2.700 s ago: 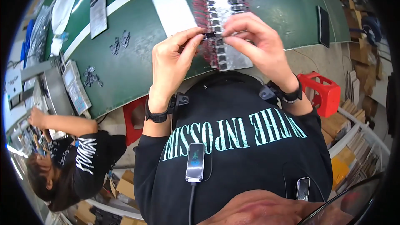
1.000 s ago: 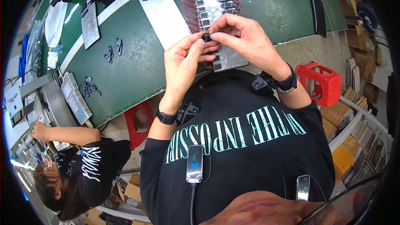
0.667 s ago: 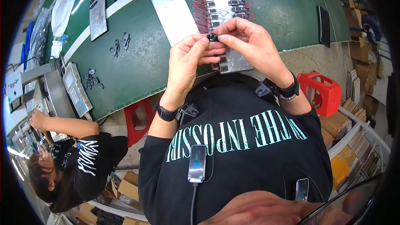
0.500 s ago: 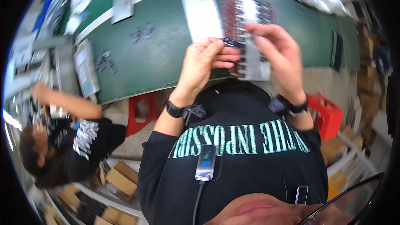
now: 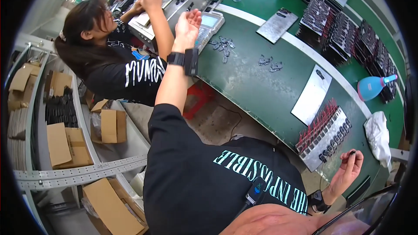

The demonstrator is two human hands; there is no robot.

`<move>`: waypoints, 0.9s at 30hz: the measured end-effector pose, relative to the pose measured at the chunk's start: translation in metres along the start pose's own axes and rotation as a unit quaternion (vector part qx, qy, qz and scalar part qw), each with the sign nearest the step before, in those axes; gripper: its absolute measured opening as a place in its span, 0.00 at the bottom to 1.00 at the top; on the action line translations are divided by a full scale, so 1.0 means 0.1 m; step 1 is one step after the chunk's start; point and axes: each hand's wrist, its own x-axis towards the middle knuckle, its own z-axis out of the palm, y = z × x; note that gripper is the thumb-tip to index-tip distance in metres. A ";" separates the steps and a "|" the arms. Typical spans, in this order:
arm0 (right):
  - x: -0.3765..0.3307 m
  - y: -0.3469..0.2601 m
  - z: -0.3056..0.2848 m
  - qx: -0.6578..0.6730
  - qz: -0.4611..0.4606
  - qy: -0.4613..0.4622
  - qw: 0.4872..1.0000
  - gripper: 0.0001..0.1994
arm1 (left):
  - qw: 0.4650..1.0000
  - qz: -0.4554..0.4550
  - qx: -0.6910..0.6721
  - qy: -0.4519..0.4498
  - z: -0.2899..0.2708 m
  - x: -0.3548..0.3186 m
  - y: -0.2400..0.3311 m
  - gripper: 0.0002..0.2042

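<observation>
My left hand [image 5: 187, 29] reaches out to the far left, beside a grey device with a small screen [image 5: 210, 22]. Its fingers are loosely bent and apart from the thumb, and I see nothing in it. At the lower right, my right hand [image 5: 347, 172] pinches a small black part [image 5: 352, 152] between thumb and fingertips. Just left of that hand lies a metal plate [image 5: 314, 159] bearing rows of small black parts and thin red wires. Small loose black parts [image 5: 224, 47] lie near the device, with another small group [image 5: 271, 63] farther right on the green table [image 5: 248, 85].
A co-worker [image 5: 109, 56] sits at the left, both hands raised at a machine. White plate [image 5: 311, 95], grey plate [image 5: 277, 25], blue squeeze bulb [image 5: 371, 88] and white bag [image 5: 378, 137] lie on the table. Stacks of loaded plates [image 5: 342, 39] stand behind. Cardboard boxes [image 5: 114, 126] fill shelving behind the co-worker.
The view has turned left. My hands, together over the loaded plate before, are now far apart: the left stretched toward the device, the right beside the plate's end.
</observation>
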 end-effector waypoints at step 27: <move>0.00 0.01 0.03 -0.017 0.040 0.033 0.999 0.06 | 0.841 0.128 0.497 -0.172 0.59 -1.00 -1.05 0.14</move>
